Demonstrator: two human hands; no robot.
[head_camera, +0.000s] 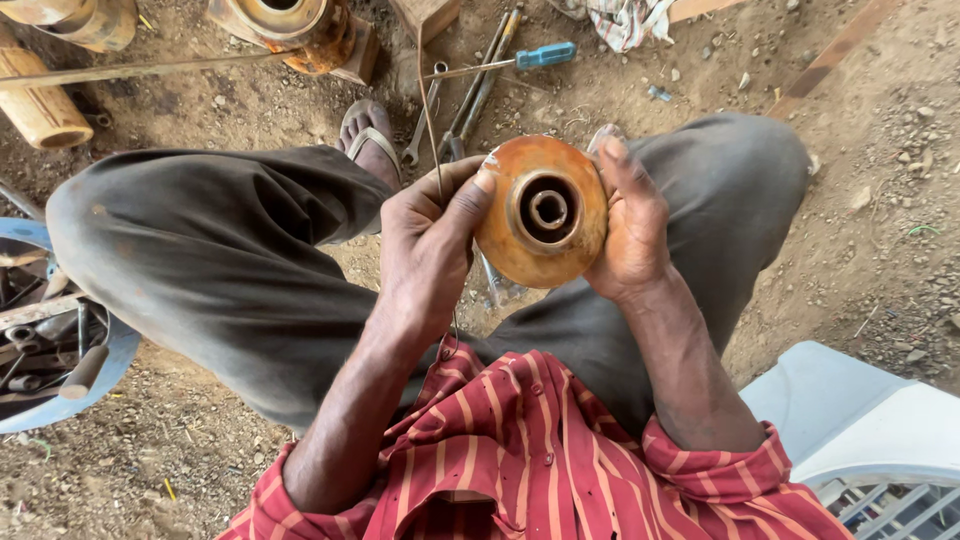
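Note:
A rusty orange round metal disc (520, 250) with a raised hollow hub in its middle is held up between my knees. My left hand (425, 245) grips its left rim, thumb pressed on the top edge. My right hand (630, 230) clasps its right rim with the fingers behind it. A thin wire (430, 110) rises from near my left hand. My grey trousers (220, 260) and red striped shirt (520, 460) fill the lower view.
On the dirt ahead lie a blue-handled screwdriver (520, 60), long spanners (475, 90) and rusty cylindrical parts (300, 30). A blue tub of tools (110, 360) sits at the left. A white plastic chair (860, 420) stands at the right. A sandalled foot (368, 140) shows between my knees.

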